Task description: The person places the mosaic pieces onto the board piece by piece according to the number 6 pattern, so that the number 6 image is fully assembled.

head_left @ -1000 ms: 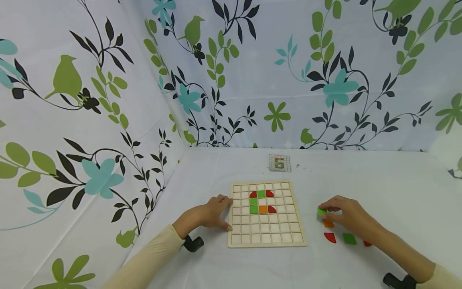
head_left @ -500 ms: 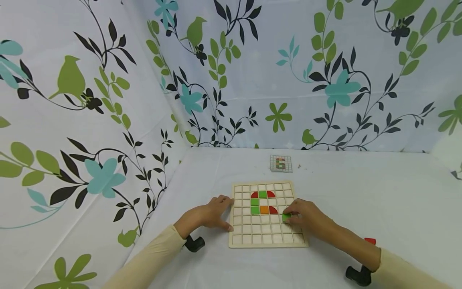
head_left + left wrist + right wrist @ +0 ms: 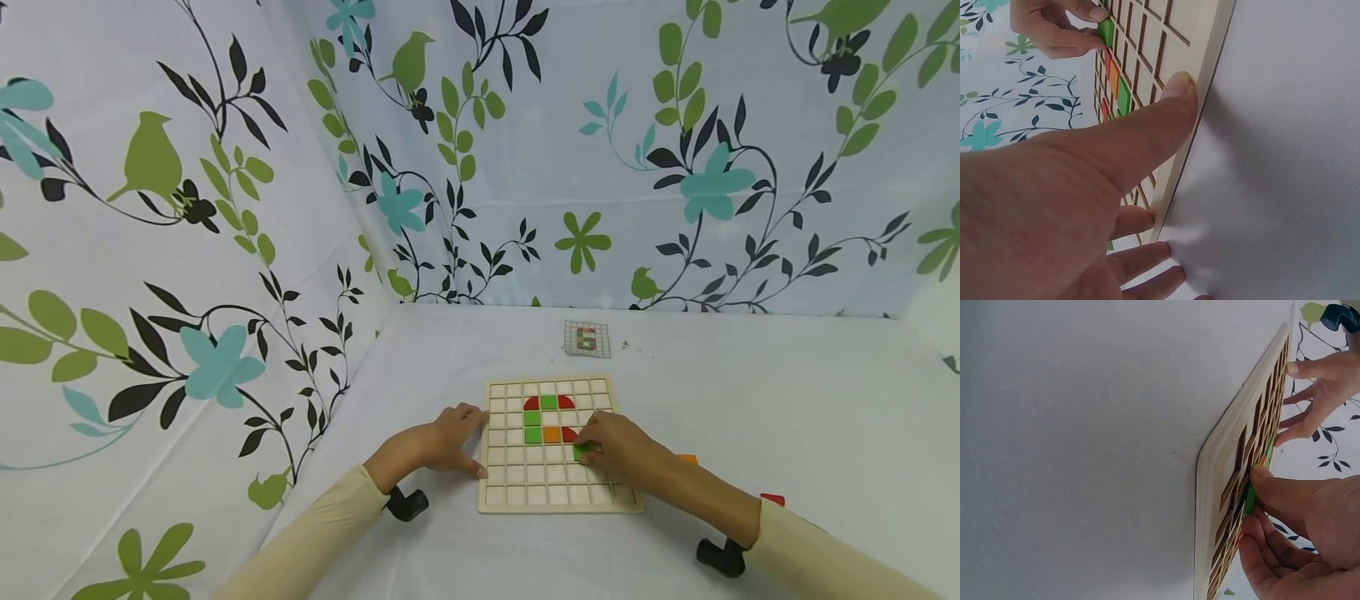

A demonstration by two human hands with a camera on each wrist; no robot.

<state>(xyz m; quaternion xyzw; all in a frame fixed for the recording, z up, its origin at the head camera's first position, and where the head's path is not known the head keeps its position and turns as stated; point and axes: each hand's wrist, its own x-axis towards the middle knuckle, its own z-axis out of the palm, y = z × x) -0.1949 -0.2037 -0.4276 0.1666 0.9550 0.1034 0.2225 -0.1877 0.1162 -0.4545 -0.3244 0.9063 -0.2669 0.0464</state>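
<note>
My right hand (image 3: 622, 448) pinches a green square tile (image 3: 581, 452) between thumb and fingers over the wooden grid board (image 3: 501, 497). In the right wrist view the green tile (image 3: 1249, 498) stands tilted right at the grid, under the thumb. The left hand (image 3: 438, 442) rests at the board's left edge, fingers spread, its thumb (image 3: 1175, 87) lying on the frame. Set in the grid are red quarter-round tiles (image 3: 566, 402), green squares (image 3: 532, 435) and an orange square (image 3: 552, 435). The pinched tile is just below and right of the lower red one.
Behind the board lies a small pattern card (image 3: 588, 339) with a coloured figure on a grid. Right of the board, an orange tile (image 3: 687, 459) and a red tile (image 3: 772, 499) show past the right forearm, which hides others. A patterned curtain (image 3: 480, 167) hangs behind the table.
The right hand has picked the green tile up from the loose ones at right and carried it left onto the board. The left hand has stayed at the board's edge.
</note>
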